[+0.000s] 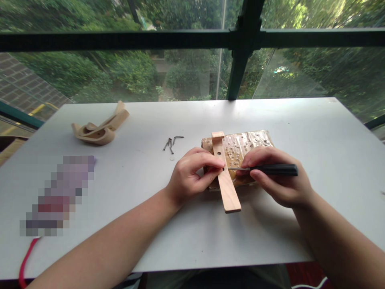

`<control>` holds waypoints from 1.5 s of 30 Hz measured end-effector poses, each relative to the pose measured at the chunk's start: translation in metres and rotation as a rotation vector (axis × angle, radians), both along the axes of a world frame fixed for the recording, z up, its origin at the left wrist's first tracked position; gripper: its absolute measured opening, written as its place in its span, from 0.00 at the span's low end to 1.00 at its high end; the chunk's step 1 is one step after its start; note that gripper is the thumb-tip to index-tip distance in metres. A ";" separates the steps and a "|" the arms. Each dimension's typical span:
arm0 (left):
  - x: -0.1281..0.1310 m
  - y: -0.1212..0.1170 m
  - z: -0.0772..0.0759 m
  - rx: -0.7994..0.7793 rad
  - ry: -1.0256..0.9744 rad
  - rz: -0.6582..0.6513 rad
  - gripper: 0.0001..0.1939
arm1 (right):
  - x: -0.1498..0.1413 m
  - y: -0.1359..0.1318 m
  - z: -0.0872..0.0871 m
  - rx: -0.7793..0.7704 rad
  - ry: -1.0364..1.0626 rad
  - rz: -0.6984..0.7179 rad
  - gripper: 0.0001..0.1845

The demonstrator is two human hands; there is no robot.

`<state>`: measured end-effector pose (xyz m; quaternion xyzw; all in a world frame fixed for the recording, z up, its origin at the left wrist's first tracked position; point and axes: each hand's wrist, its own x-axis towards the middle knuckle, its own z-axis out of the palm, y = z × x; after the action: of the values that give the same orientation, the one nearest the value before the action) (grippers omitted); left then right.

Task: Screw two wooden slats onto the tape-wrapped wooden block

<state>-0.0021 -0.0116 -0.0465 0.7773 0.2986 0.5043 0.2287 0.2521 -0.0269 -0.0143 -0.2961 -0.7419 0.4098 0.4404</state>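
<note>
A light wooden hook (230, 196) with a raised end lies across a tape-wrapped, hole-marked block (246, 140), its lower end sticking out past the block toward me. Two dark spots show along its length. At the lower spot, the thumb and fingertips of my left hand (192, 170) are pinched together; whatever they hold is too small to make out. My right hand (279, 176) grips a screwdriver (274, 169) by its black handle. The thin metal shaft points left, its tip close to my left fingertips at the hook.
Several loose screws (170, 143) lie left of the block. More curved wooden hooks (100, 130) are piled at the back left. A blurred-out purple object (66, 184) with a red strap (27, 257) lies at the left. Windows stand behind the white table (150, 120).
</note>
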 end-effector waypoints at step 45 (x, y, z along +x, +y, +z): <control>-0.002 -0.002 -0.003 -0.091 -0.029 -0.016 0.16 | -0.004 -0.002 -0.004 -0.153 0.112 -0.006 0.11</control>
<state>-0.0038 -0.0132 -0.0497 0.7610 0.3119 0.4995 0.2721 0.2480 -0.0293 -0.0180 -0.3079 -0.6815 0.4800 0.4586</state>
